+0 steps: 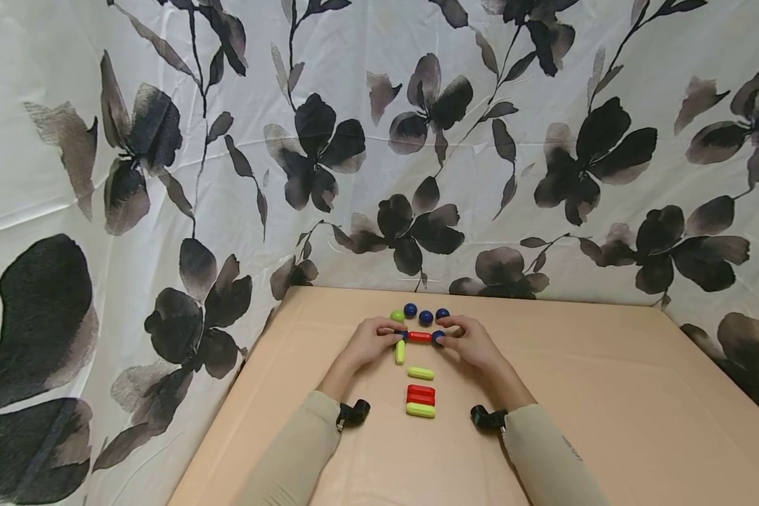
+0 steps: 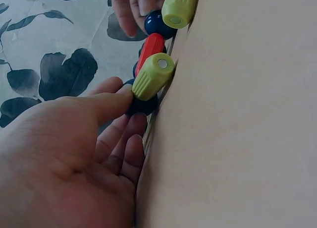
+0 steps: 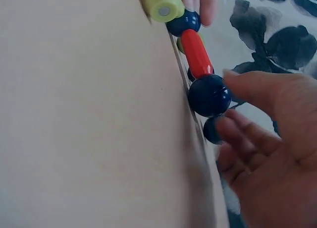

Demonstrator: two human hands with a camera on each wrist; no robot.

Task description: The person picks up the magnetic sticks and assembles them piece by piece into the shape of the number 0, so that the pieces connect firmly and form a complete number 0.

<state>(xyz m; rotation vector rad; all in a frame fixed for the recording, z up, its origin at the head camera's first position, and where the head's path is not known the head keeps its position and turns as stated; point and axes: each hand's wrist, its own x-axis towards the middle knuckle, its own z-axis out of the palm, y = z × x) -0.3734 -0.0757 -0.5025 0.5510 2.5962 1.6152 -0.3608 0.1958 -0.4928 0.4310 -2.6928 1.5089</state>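
A red magnetic rod [image 1: 420, 337] lies between two blue balls, an end at each. My left hand [image 1: 372, 340] pinches the left blue ball [image 2: 142, 105] between thumb and fingers. A yellow-green rod [image 1: 400, 352] extends from that ball toward me, its round metal end showing in the left wrist view. At the other end of the red rod, my right hand [image 1: 471, 342] holds the right blue ball [image 3: 209, 95], thumb at its side and slightly blurred fingers curled by it.
Behind the hands sit a green ball [image 1: 397, 316] and loose blue balls [image 1: 426, 318]. Nearer me lie a single yellow-green rod [image 1: 420, 373] and a stack-like row of red rods [image 1: 421, 391] beside another yellow-green rod [image 1: 420, 410]. A floral cloth [image 1: 367, 232] hangs behind the table [image 1: 582, 393].
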